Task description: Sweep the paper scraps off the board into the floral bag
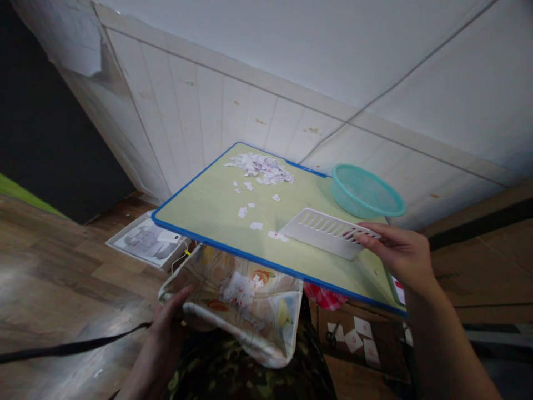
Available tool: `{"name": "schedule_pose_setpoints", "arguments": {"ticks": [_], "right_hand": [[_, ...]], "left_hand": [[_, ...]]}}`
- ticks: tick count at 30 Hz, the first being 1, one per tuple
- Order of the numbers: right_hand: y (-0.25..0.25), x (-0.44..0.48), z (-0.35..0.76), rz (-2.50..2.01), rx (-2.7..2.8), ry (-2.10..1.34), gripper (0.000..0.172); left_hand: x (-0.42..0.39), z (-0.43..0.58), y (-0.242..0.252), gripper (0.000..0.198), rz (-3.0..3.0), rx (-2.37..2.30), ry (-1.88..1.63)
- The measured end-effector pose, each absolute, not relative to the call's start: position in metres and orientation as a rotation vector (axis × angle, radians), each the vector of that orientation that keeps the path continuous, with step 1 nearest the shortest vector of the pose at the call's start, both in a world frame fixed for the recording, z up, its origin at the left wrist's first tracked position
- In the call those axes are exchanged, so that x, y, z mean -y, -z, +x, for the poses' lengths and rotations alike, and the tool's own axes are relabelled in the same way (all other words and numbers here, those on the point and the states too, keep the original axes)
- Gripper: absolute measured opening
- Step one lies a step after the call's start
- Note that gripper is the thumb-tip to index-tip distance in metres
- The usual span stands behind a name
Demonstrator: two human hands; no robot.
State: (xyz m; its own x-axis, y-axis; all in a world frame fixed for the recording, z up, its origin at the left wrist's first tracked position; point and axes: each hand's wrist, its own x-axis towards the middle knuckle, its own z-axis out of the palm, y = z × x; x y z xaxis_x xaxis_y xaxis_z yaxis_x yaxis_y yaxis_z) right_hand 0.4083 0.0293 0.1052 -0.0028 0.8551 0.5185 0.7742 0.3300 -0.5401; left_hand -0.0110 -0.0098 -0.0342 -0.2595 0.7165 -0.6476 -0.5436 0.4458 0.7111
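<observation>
My right hand [395,251] grips the right end of a white slotted plastic tray [325,232] that lies on a low table [208,205] with a yellow-green top and blue rim. A heap of small white paper bits [262,168] sits at the table's far side, and a few loose bits lie nearer the tray. My left hand [169,328] holds the edge of a patterned cloth bag [258,311] just below the table's front edge. More paper bits lie inside the bag.
A teal plastic basket [366,191] stands at the table's far right corner. A flat white box [145,240] lies on the wooden floor under the table's left side. Several paper slips [360,336] lie on the floor at right. White panelled wall stands behind.
</observation>
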Motion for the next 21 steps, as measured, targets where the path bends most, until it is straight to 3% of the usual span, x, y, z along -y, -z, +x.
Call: {"name": "schedule_pose_setpoints", "arguments": {"ticks": [10, 17, 21], "right_hand": [[-0.105, 0.008, 0.398, -1.474, 1.879, -0.044, 0.014], [-0.102, 0.023, 0.391, -1.356, 1.978, -0.087, 0.021], [-0.105, 0.022, 0.384, -1.335, 1.991, -0.053, 0.024]], "left_hand": [[0.013, -0.006, 0.036, 0.024, 0.138, -1.352, -1.230], [0.014, -0.003, 0.034, 0.035, 0.153, -1.354, -1.201], [0.014, -0.001, 0.033, 0.032, 0.175, -1.374, -1.235]]}}
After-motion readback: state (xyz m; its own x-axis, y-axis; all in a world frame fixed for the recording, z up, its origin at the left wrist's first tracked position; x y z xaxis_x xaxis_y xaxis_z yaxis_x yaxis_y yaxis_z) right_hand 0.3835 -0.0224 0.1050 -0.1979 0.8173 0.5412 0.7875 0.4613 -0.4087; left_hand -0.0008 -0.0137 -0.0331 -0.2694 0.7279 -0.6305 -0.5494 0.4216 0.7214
